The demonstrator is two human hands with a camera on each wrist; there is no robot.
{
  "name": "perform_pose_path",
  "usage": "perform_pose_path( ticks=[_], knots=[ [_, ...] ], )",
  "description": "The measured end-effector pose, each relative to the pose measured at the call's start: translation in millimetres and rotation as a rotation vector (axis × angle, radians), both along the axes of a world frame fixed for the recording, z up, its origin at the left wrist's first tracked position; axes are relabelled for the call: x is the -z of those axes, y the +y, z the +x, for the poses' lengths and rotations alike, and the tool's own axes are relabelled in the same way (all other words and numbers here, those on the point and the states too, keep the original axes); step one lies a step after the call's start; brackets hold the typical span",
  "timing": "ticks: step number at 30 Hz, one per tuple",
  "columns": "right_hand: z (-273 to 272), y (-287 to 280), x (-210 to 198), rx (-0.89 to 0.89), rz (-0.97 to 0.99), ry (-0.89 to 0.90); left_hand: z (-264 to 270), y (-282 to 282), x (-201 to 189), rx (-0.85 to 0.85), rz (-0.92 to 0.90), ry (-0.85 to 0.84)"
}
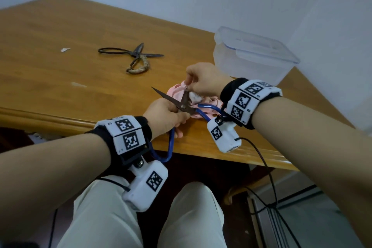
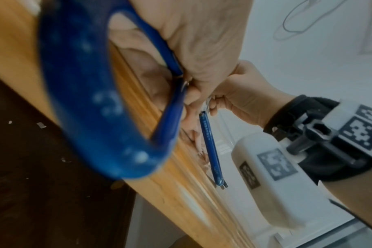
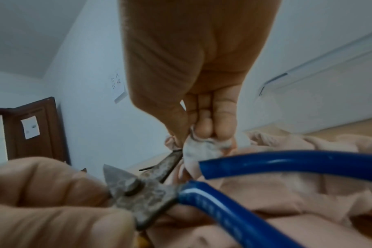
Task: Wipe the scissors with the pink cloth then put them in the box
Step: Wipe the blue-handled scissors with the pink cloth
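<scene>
My left hand [image 1: 167, 115] grips blue-handled scissors [image 1: 182, 104] at the pivot [image 3: 134, 188], near the table's front edge. Their blades are spread apart, one pointing up-left, the other up toward my right hand [image 1: 201, 82]. That hand pinches a fold of the pink cloth [image 1: 177, 92] around the tip of the upper blade [image 3: 170, 159]. The rest of the cloth [image 3: 287, 176] lies bunched on the table under the blue handles [image 3: 287, 159]. One handle loop [image 2: 78, 94] hangs past the table edge below my left hand. The clear plastic box [image 1: 253, 54] stands open at the back right.
A second pair of old dark scissors [image 1: 132, 56], one handle wrapped in cord, lies open on the wooden table [image 1: 50, 46] behind my hands. A white scrap [image 1: 65, 49] lies further left. The wall runs close behind the box. My knees are below the table edge.
</scene>
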State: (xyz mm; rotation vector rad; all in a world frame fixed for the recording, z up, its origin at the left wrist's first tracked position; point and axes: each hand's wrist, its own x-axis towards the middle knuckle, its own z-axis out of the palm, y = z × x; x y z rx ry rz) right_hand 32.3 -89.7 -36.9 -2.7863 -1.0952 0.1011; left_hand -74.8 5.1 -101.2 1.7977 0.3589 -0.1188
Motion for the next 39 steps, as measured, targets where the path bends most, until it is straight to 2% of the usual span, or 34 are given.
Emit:
perform_pose_path(
  ticks=[5, 10, 13, 17, 19, 21, 30, 34, 39],
  knots=[
    [-13, -6, -2, -0.102, -0.061, 0.194, 0, 1, 1, 0.016, 0.012, -0.016],
    [-9, -1, -3, -0.044, -0.046, 0.012, -1, -1, 0, 0.008, 0.022, -0.013],
    [-5, 2, -6, -0.023, -0.032, 0.000, -2, 0, 0, 0.013, 0.019, -0.008],
    [-8, -5, -10, -0.072, -0.033, 0.302, 0, 1, 1, 0.020, 0.018, -0.016],
    [-9, -10, -16, -0.088, -0.021, 0.352, 0, 1, 1, 0.025, 0.020, -0.009],
    [-7, -12, -20, -0.102, -0.032, 0.329, 1, 1, 1, 0.030, 0.022, -0.007],
    [-3, 12, -19, -0.321, -0.468, -0.004, 0, 1, 2, 0.047, 0.017, -0.029],
    [-2, 27, -29, -0.292, -0.632, 0.082, 0, 2, 3, 0.050, 0.005, -0.040],
    [-2, 36, -34, -0.286, -0.703, 0.121, 0, 3, 4, 0.056, -0.007, -0.043]
  ],
)
